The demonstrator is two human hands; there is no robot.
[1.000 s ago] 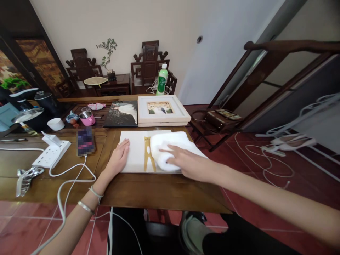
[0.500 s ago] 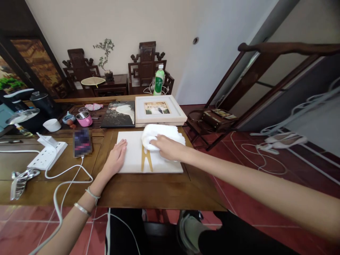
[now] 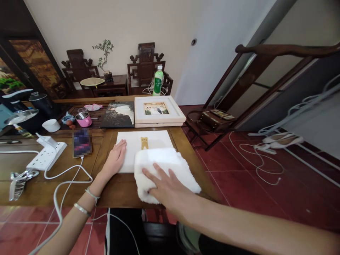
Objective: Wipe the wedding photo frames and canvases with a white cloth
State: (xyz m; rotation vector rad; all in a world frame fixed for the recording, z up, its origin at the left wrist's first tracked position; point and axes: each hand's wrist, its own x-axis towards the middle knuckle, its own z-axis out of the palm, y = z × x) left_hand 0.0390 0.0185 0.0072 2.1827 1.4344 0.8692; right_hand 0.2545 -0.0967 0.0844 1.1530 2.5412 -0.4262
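Observation:
A white canvas board (image 3: pixel 148 143) with a small yellow cat figure lies flat on the wooden table (image 3: pixel 124 189). My left hand (image 3: pixel 114 161) rests flat on the board's left edge, fingers stretched out. My right hand (image 3: pixel 164 187) presses palm-down, fingers spread, on a white fluffy towel (image 3: pixel 164 166). The towel covers the board's near half and hangs over the table's front edge.
Behind the board lie a white framed photo (image 3: pixel 157 110) and a dark picture (image 3: pixel 119 114), with a green bottle (image 3: pixel 157 80) farther back. To the left are a phone (image 3: pixel 81 142), a white power strip (image 3: pixel 46 155) with cables, and a pink cup (image 3: pixel 84 119). Cables trail on the red floor at right.
My right hand has dragged the towel from the board's far edge toward me, down to the table's front edge. The cat figure's head is now uncovered. My left hand has stayed put.

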